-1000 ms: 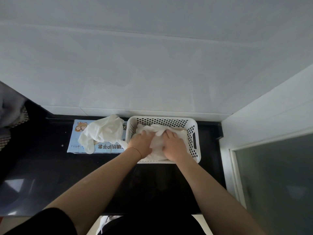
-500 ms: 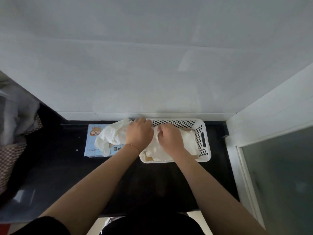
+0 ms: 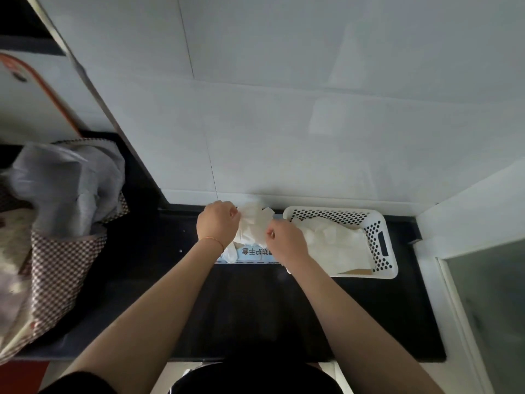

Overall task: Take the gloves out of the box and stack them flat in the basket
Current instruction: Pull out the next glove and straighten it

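Our left hand [image 3: 217,223] and right hand [image 3: 285,241] have left the basket [image 3: 382,243]; both now pinch a glove [image 3: 254,226] above the box [image 3: 255,253]; other gloves [image 3: 338,245] lie in the basket.

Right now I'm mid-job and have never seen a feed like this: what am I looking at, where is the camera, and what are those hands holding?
There is no machine here. One wide camera worn on a person's head looks forward and down along both bare arms. The left hand and the right hand each pinch the same crumpled white glove, holding it above the glove box, which lies on the black counter and is mostly hidden by the hands. To the right of the box stands a white perforated basket with white gloves already laid fairly flat inside. At the far left sits a checked bag stuffed with plastic. Behind it all is a pale tiled wall.
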A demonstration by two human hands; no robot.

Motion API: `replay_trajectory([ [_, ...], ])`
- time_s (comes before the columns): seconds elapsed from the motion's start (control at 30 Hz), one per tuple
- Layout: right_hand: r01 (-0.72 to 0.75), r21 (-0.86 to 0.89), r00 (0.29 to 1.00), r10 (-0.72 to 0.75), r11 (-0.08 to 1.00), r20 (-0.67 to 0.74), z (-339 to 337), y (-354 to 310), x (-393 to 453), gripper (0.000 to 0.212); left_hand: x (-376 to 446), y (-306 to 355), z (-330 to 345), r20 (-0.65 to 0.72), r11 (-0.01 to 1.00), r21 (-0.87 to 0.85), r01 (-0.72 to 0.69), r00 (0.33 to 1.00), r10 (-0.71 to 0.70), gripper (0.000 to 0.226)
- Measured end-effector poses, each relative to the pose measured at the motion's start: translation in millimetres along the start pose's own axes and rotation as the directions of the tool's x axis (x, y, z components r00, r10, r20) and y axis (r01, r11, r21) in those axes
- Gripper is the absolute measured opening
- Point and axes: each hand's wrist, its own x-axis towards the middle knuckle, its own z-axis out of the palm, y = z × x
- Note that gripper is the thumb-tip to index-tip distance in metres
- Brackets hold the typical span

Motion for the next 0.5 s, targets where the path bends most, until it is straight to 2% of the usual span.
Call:
replay_trajectory([
  [0.1,-0.03,0.062,1.0,0.03,0.998,0.002,-2.9,-7.3,1.6,0.015,3.7,-1.1,-8.7,-0.03,0.998,-0.068,-0.011,1.0,0.009,0.022],
  [0.2,-0.085,0.116,0.995,0.077,0.99,0.07,-5.6,-13.3,4.7,0.021,8.6,3.3,-22.8,-0.088,0.979,-0.202,-0.02,0.996,0.002,0.022],
  [0.4,-0.089,0.106,0.965,0.059,0.99,0.256,-8.6,-20.5,-0.3,0.035,13.6,20.1,-62.2,-0.166,0.834,-0.547,-0.069,0.986,-0.028,0.012],
  [0.43,-0.102,0.112,0.967,0.072,0.988,0.246,-10.4,-21.4,-1.2,0.037,15.1,22.1,-68.0,-0.167,0.81,-0.583,-0.073,0.985,-0.031,0.011],
  [0.5,-0.128,0.152,0.984,0.106,0.98,0.141,-16.4,-24.2,-1.5,0.036,16.1,26.8,-79.0,-0.152,0.761,-0.643,-0.088,0.988,-0.014,0.01],
])
